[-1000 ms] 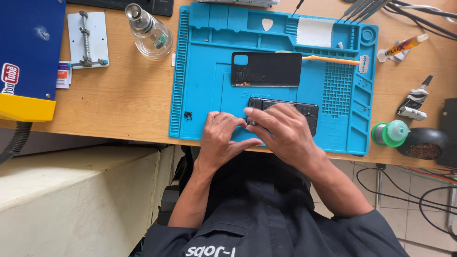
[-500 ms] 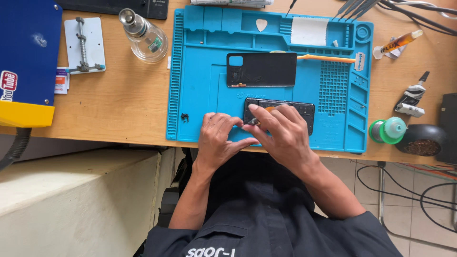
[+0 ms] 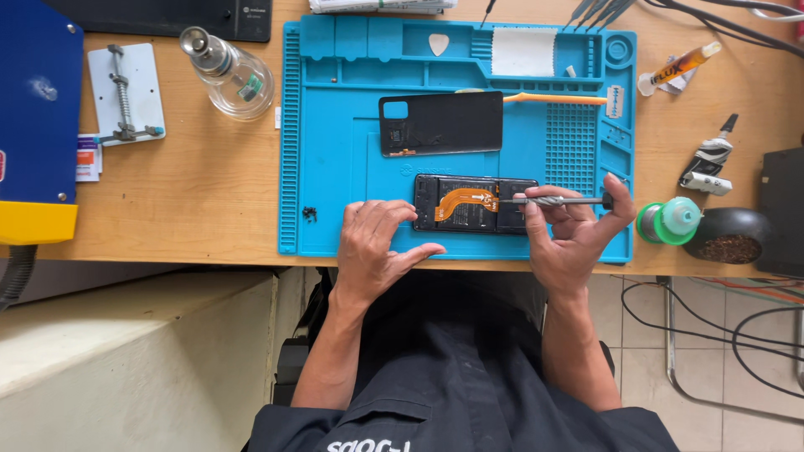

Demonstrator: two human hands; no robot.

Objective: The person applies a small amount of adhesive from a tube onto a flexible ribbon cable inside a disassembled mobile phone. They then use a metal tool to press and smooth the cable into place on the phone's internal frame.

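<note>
An opened black phone [image 3: 469, 205] with an orange flex cable lies on the blue work mat [image 3: 335, 167]. My left hand [image 3: 378, 247] rests on the mat with its fingertips against the phone's left end. My right hand [image 3: 574, 238] holds a silver screwdriver [image 3: 553, 201] lying level, its tip over the phone's right half. The phone's black back cover [image 3: 441, 123] lies above it on the mat. A few tiny dark screws [image 3: 310, 214] sit at the mat's left.
An orange pry tool [image 3: 557, 99], a white pick [image 3: 439, 43] and a white cloth [image 3: 523, 52] lie on the mat. A glass bottle [image 3: 228, 74], a metal clamp plate [image 3: 126, 94], a green-capped bottle [image 3: 670, 221], a dark bowl [image 3: 727, 236] and a blue and yellow box [image 3: 38, 125] stand around.
My hands have parted from over the phone. The right hand has swung to the right with the screwdriver, and the phone's inside with the orange cable shows now.
</note>
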